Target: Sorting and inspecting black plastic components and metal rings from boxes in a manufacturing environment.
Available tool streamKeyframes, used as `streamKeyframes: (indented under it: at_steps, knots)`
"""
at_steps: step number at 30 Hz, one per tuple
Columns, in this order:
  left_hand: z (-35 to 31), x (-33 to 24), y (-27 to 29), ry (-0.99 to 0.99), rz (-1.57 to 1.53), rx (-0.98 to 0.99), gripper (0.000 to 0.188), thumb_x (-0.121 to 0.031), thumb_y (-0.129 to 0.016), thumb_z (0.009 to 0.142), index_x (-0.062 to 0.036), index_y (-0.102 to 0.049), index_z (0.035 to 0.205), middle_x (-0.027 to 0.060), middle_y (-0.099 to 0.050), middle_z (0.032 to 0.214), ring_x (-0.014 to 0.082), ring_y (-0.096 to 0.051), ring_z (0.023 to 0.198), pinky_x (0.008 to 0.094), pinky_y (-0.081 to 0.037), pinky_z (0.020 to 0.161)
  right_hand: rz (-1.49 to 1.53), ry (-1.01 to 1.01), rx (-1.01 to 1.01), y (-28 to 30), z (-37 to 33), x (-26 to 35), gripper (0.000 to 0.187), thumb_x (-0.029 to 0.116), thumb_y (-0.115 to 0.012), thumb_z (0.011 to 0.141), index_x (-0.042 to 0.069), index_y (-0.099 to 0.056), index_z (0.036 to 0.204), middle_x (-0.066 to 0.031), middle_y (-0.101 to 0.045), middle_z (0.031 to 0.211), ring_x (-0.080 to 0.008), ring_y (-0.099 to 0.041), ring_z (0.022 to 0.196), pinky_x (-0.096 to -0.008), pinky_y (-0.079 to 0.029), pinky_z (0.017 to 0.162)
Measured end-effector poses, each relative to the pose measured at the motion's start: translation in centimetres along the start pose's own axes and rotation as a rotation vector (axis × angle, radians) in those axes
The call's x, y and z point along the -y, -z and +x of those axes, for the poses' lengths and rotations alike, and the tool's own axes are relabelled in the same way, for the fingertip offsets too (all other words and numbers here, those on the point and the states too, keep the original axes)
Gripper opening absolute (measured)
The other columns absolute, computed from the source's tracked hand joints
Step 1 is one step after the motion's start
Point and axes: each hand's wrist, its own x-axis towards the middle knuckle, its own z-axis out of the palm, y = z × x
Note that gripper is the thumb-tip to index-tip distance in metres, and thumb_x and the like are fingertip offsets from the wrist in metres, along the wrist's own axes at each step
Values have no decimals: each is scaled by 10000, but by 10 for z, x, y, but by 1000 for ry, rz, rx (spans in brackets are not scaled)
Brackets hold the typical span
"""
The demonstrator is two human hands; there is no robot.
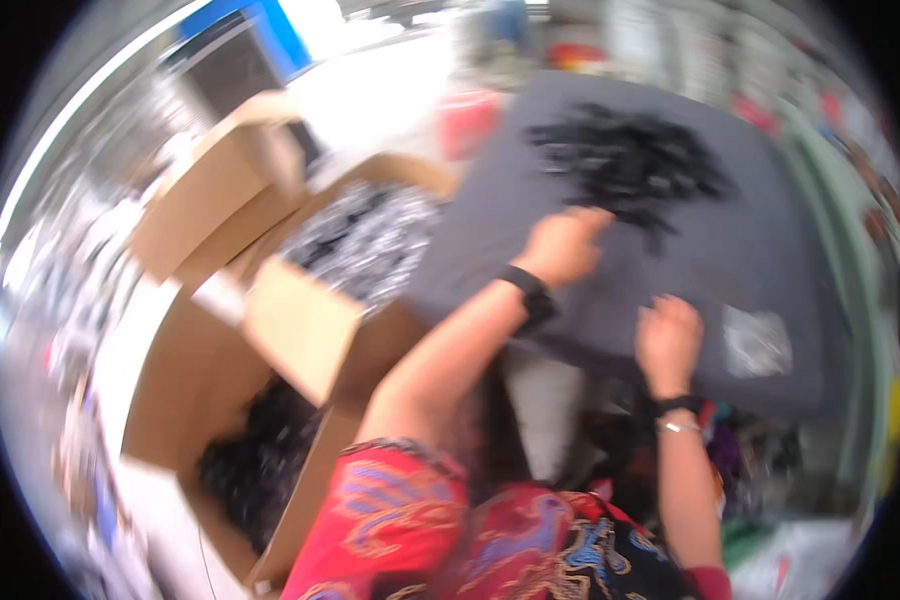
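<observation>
The bare left hand (pixel 567 247) is over the padded-looking, dark grey, cloth-like work surface (pixel 770 230), at the near edge of a loose pile of small, dark black pieces (pixel 630 160). Its fingers point toward the right and its knuckles face up. Motion blur hides the fingertips, so I cannot say how far apart they are, whether they touch the lowest black pieces, or whether they pinch one. A broad black band (pixel 530 293) circles this wrist.

The bare right hand (pixel 669 340) is nearer the body, above the near part of the grey surface, well apart from the pile. Its fingers look bent and close together rather than spread. The palm faces away from view, so whether it grips something cannot be made out, nor whether it rests on the cloth. A narrow black band (pixel 676 404) and a thin silvery bracelet (pixel 680 427) sit on its wrist. Just to its right lies a small, clear plastic packet (pixel 758 343), apart from the fingers.

The black pile lies toward the far side of the surface. Left of the surface, an open brown cardboard carton (pixel 305 320) holds many shiny, transparent bags (pixel 360 240). Nearer the body, another open brown cardboard box (pixel 185 390) contains a heap of glossy black items (pixel 260 460).
</observation>
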Motion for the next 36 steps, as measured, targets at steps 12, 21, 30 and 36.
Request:
streamKeyframes:
  at_steps: [12, 21, 30, 36]
  knots:
    - [-420, 13, 137, 1157, 65, -204, 294, -236, -653, 836, -41, -683, 1053, 110, -674, 756, 268, -664, 698, 348, -534, 703, -179, 190, 120, -35, 2, -36, 353, 259, -484, 978, -32, -574, 1156, -186, -581, 1211, -354, -534, 1121, -428, -421, 956]
    - [-655, -5, 142, 1654, -988, -1717, 1167, -770, -633, 686, -217, 0, 1496, 217, -66, 1545, 566, -126, 1361, 694, -368, 952, -206, 215, 155, -32, 5, -45, 341, 272, -467, 988, -1, -556, 1173, -179, -585, 1160, -376, -541, 1071, -443, -437, 903]
    - [-665, 59, 90, 1165, -1265, -2118, 1321, -866, -602, 535, -125, -69, 1490, 161, -34, 1559, 468, -85, 1405, 724, -266, 1020, -214, 212, 160, -34, 12, -61, 340, 254, -462, 990, -19, -550, 1174, -201, -580, 1156, -383, -539, 1066, -433, -434, 906]
    - [-686, 49, 104, 1103, -1225, -2074, 1279, -853, -578, 558, -122, -92, 1488, 183, -102, 1546, 393, -182, 1412, 634, -334, 1058, -239, 267, 265, -39, 9, -50, 343, 244, -458, 991, -32, -546, 1176, -209, -578, 1148, -381, -542, 1043, -434, -434, 900]
